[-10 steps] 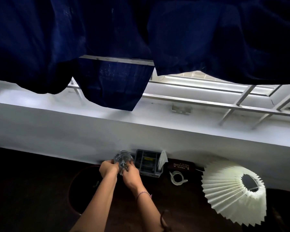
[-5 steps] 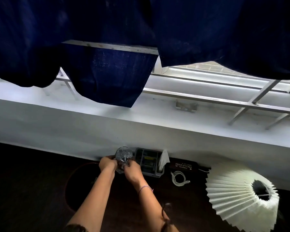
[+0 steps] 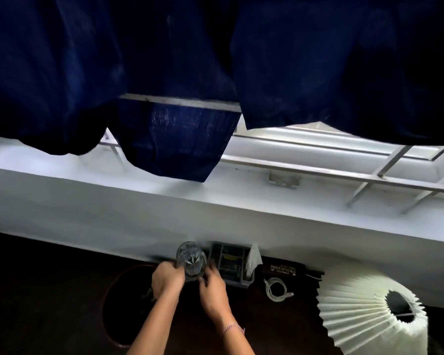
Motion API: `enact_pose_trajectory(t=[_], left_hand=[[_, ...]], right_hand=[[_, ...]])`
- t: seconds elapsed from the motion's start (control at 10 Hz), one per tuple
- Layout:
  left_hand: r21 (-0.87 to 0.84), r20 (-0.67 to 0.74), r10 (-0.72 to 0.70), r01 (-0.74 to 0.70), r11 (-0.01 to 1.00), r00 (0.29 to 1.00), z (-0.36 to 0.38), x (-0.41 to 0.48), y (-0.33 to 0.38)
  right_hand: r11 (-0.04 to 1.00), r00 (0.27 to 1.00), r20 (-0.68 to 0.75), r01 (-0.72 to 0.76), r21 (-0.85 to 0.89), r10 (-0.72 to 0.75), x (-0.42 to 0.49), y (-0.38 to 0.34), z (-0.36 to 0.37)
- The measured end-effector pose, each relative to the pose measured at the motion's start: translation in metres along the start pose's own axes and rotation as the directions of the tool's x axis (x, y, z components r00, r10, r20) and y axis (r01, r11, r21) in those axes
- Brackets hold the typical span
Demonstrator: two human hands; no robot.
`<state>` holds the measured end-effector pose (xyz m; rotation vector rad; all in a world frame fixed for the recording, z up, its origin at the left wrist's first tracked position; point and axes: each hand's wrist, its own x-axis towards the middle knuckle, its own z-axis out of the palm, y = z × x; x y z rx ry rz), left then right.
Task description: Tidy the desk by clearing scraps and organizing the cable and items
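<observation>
A clear cut-glass tumbler (image 3: 191, 260) stands near the back wall of the dark desk (image 3: 49, 290). My left hand (image 3: 166, 278) grips its left side. My right hand (image 3: 212, 286) rests against its right side, fingers curled and blurred. Right of the glass sits a grey compartment organizer (image 3: 230, 265) with a white paper scrap (image 3: 253, 258) sticking up from its right end. A coiled white cable (image 3: 277, 289) lies on the desk further right.
A black spectacle case (image 3: 283, 270) lies by the wall. A white pleated lamp shade (image 3: 364, 313) fills the right corner. A round dark mat with a reddish rim (image 3: 108, 298) lies under my left arm. Dark blue curtains (image 3: 164, 73) hang over the window ledge.
The view has tilted a little. Both hands stay at the glass; my right hand has slid lower along its side while the glass sits closer to the wall.
</observation>
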<state>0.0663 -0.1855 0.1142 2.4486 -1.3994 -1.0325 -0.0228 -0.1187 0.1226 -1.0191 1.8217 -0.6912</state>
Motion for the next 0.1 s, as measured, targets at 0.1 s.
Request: enact_pose_trajectory(t=[0.1], left_hand=[[0.013,0.012,0.087,-0.088,0.996,0.996,-0.0045,-0.0482,-0.0002]], right_hand=[[0.999,0.994,-0.101,0.046,-0.022,-0.049,-0.0267,0.0090,-0.0096]])
